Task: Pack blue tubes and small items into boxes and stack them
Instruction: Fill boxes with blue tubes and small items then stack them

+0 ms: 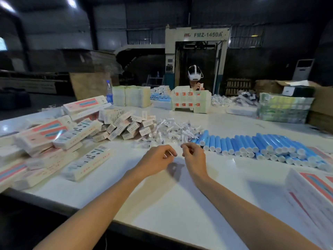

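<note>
Hovering left hand (158,157), right hand (194,156) (both loosely curled, empty), cylindrical blue tubes (252,143) beside

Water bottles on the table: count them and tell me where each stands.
1. The water bottle stands upright at the far left of the table, just left of the stacked pale packs. Others may be hidden behind the stacks.
</note>
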The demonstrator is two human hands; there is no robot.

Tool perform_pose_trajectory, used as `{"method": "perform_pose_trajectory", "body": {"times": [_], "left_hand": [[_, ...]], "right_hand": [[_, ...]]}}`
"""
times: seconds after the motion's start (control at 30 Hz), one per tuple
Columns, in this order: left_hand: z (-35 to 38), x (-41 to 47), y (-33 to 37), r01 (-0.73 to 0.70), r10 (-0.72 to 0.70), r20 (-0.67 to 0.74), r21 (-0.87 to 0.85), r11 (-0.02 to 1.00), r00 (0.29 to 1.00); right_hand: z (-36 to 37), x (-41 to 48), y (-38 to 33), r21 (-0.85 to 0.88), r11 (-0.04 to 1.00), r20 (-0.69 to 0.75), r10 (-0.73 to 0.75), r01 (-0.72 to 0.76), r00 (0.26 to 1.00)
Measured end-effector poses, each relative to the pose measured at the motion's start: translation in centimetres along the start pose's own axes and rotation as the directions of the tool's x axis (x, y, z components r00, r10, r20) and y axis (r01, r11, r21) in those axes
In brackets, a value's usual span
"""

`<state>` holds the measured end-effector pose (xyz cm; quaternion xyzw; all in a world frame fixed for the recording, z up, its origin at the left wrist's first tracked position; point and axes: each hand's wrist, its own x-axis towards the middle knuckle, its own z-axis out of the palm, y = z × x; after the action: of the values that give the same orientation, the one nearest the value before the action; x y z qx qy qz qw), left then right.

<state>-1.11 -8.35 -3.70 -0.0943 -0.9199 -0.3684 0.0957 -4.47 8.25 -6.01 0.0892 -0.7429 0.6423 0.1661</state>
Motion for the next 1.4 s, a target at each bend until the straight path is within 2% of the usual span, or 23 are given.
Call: {"method": "perform_pose_trajectory", "body": {"times": [0.07,0.13,0.2,0.23,0.27,0.33,0.43,0.53,0.6,0.73,0.8,0.87,0.93,1.0,1.1,1.17,1.27,1.33,1.4], "left_hand": [[-1.8,0.2,-1.9,0.051,-0.046,-0.053,0.106,0.993,0.998],[-3.4,0.5,-3.6,0.142,-0.094,-0.149,0.36,0.922,0.984],[-4.8,0.6,-4.8,0.307,-0.184,-0.252,0.65,0.695,0.95],[-5.5,0.6,-5.3,0.404,-0.263,-0.307,0.726,0.557,0.915],[-6.2,0.3,-5.6,0.479,-0.336,-0.354,0.758,0.444,0.873],[-7.4,-0.3,-6.4,0.556,-0.439,-0.405,0.776,0.298,0.802],[-8.4,-1.1,-7.7,0.583,-0.492,-0.425,0.781,0.225,0.76],[-8.3,-1.4,-7.4,0.557,-0.465,-0.404,0.789,0.258,0.788],[-8.4,-1.5,-6.6,0.537,-0.404,-0.4,0.781,0.32,0.823],[-9.2,-0.6,-4.2,0.445,-0.231,-0.404,0.59,0.673,0.885],[-9.0,0.4,-2.3,0.361,-0.205,-0.38,0.403,0.841,0.902],[-8.2,1.4,-0.2,0.286,-0.23,-0.284,0.173,0.942,0.931],[-7.0,2.2,1.8,0.258,-0.272,-0.143,-0.108,0.96,0.952],[-5.7,3.1,2.9,0.258,-0.292,-0.082,-0.289,0.922,0.953],[-3.9,4.1,3.9,0.185,-0.257,-0.116,-0.431,0.883,0.959],[-2.8,4.3,3.7,0.085,-0.18,-0.16,-0.471,0.878,0.971],[-1.3,3.6,3.2,-0.029,-0.084,-0.283,-0.374,0.927,0.955],[-0.6,3.3,3.0,-0.039,-0.101,-0.338,-0.384,0.922,0.936],[-0.3,2.8,3.1,-0.048,-0.118,-0.338,-0.444,0.895,0.934]], "right_hand": [[-0.1,0.5,1.0,0.036,0.999,0.021,0.012,-0.012,1.0],[-0.3,0.9,1.7,0.067,0.996,0.045,0.052,-0.055,0.998],[-0.4,1.2,2.2,0.091,0.992,0.049,0.083,-0.087,0.995],[-0.3,1.3,2.3,0.099,0.991,0.049,0.086,-0.091,0.995],[-0.2,1.3,2.3,0.104,0.99,0.053,0.085,-0.09,0.995],[-0.1,1.2,2.2,0.101,0.992,0.064,0.07,-0.077,0.995],[0.0,1.0,1.8,0.094,0.994,0.083,0.053,-0.061,0.995],[-0.1,0.8,1.5,0.105,0.992,0.08,0.061,-0.069,0.995],[-0.2,0.7,1.3,0.098,0.992,0.076,0.066,-0.074,0.995],[-0.2,0.6,1.2,0.056,0.996,0.064,0.061,-0.064,0.996],[-0.1,0.6,1.2,0.038,0.997,0.046,0.059,-0.061,0.997],[-0.2,0.8,1.1,0.021,0.997,0.012,0.072,-0.073,0.997],[-0.6,1.6,0.7,-0.015,0.995,-0.02,0.097,-0.097,0.995],[-1.5,3.2,0.2,-0.075,0.99,-0.051,0.115,-0.119,0.992],[-4.2,6.5,-0.7,-0.221,0.964,-0.181,0.11,-0.15,0.977],[-7.1,8.9,-1.3,-0.354,0.916,-0.276,0.091,-0.189,0.957],[-12.2,12.1,-1.8,-0.634,0.736,-0.305,0.046,-0.238,0.951],[-15.5,13.6,-1.7,-0.803,0.53,-0.31,0.018,-0.272,0.95],[-18.5,14.8,-1.0,-0.891,0.345,-0.315,0.001,-0.296,0.949]]}}
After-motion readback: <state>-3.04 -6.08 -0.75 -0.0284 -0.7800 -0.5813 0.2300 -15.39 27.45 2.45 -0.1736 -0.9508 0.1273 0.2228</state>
